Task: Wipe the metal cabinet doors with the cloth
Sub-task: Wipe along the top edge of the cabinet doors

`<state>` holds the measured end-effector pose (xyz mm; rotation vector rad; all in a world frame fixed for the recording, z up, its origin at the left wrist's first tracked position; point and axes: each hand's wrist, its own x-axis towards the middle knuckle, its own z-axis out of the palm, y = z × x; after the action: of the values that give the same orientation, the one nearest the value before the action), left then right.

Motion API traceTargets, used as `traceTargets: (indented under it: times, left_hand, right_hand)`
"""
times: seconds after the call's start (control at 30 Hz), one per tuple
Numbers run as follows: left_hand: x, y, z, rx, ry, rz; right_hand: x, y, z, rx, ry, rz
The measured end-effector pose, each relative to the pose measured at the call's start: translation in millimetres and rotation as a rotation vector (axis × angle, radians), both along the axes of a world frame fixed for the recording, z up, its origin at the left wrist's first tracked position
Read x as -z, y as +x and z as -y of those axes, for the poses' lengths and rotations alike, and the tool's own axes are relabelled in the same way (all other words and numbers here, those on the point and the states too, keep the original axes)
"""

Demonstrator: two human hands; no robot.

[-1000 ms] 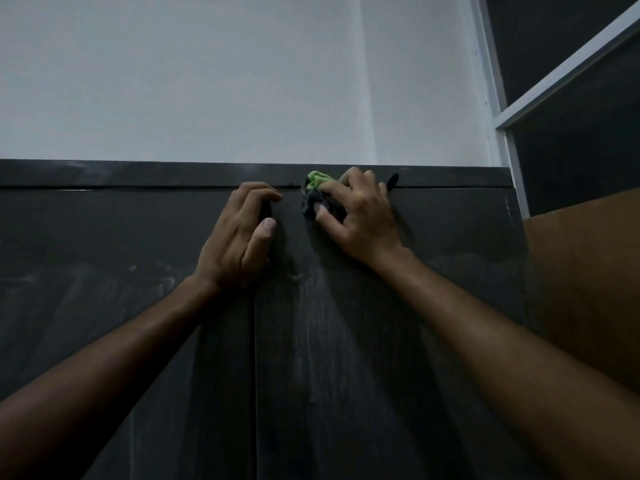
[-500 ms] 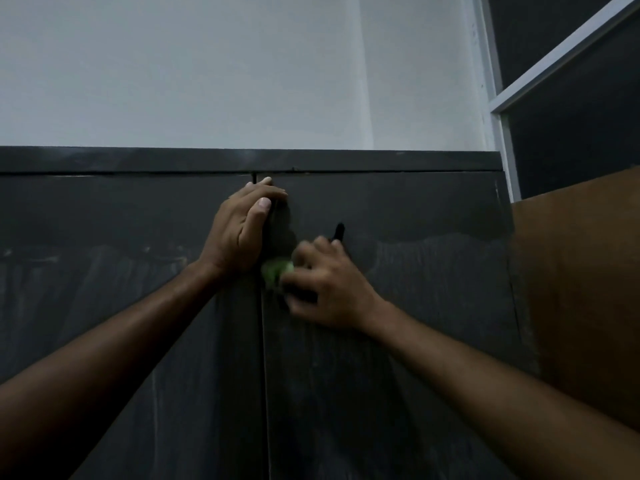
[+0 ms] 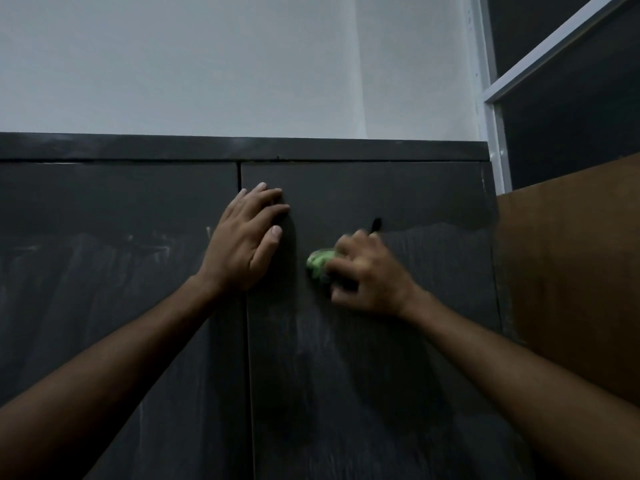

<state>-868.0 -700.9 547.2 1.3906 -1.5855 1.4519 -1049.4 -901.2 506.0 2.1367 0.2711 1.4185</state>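
The green cloth (image 3: 320, 264) is bunched small against the upper part of the right cabinet door (image 3: 398, 358), a little to the right of the seam between the two doors, and the right hand (image 3: 367, 275) has its grip clenched around it, fingers curled over the wad so that only a green edge shows at the left. The hand is blurred, so the exact lie of the fingers is hard to read. The left hand (image 3: 244, 237) lies flat and released across the seam, fingers straight on the right door, heel on the left door (image 3: 114, 306). Both dark doors carry pale streaks, and a darker band runs along the top. Judging from this, the wad is so small that each pass covers little and may leave stripes; the bracing palm could also smudge metal already wiped. A brown board (image 3: 571, 271) stands just beside the cabinet on the right.
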Motion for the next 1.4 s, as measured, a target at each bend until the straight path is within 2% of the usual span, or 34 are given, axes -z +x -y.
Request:
traceTargets:
  times: [0.07,0.13,0.2,0.3,0.33,0.4,0.5,0.57,0.6,0.67,0.73,0.8,0.9,0.93,1.0,1.1,1.17,1.2,1.33,1.4]
  left_hand:
    - [2,2,1,-0.073,0.030,0.050]
    - [2,1,2,-0.118,0.026,0.068]
    - [3,1,1,-0.156,0.027,0.086]
    - [4,0,1,-0.198,0.032,0.106]
    - [4,-1,1,-0.210,0.032,0.110]
    - [5,-3,1,-0.250,0.030,0.114]
    - [5,-4,3,-0.295,0.027,0.123]
    - [5,-4,4,-0.311,0.030,0.107]
    - [5,-5,4,-0.319,0.031,0.098]
    - [7,-10,8,-0.337,0.010,0.084]
    - [12,-18,15,-0.350,-0.041,0.040]
    - [17,-27,23,-0.347,-0.082,-0.024]
    - [23,-27,31,-0.349,-0.109,-0.052]
    - [25,-24,32,-0.363,-0.118,-0.040]
    - [28,-20,35,-0.384,-0.139,-0.020]
    - [28,-19,35,-0.375,-0.157,-0.014]
    - [29,-19,35,-0.377,-0.161,-0.010]
    - [29,-19,35,-0.383,-0.159,-0.009]
    - [29,-19,35,-0.385,-0.163,-0.010]
    - [30,-19,34,-0.384,-0.172,-0.007]
  right_hand:
    - [-25,-4,8,0.013,0.278,0.255]
    - [-29,5,0,-0.012,0.411,0.417]
    - [-5,14,-7,-0.043,0.282,0.310]
    - [36,-9,19,-0.059,-0.121,-0.026]
    - [35,-21,35,-0.043,-0.149,-0.053]
    - [16,-38,63,-0.004,-0.007,0.098]
    - [-25,-38,66,0.027,0.445,0.480]
    - [-22,-23,47,-0.006,0.487,0.553]
    - [-7,-17,41,-0.029,0.396,0.474]
    - [32,-23,46,-0.056,0.090,0.186]
    - [46,-50,71,-0.027,-0.060,0.004]
    - [29,-71,100,0.028,0.054,0.106]
    - [-15,-75,109,0.076,0.473,0.468]
    - [-20,-67,102,0.065,0.542,0.536]
    - [-7,-51,87,0.016,0.447,0.495]
    - [43,-62,98,-0.020,0.006,0.108]
    - [42,-85,128,0.017,-0.051,0.023]
    - [34,-94,140,0.037,0.026,0.089]
    - [-9,-90,141,0.043,0.556,0.558]
    - [-2,-76,122,0.038,0.550,0.571]
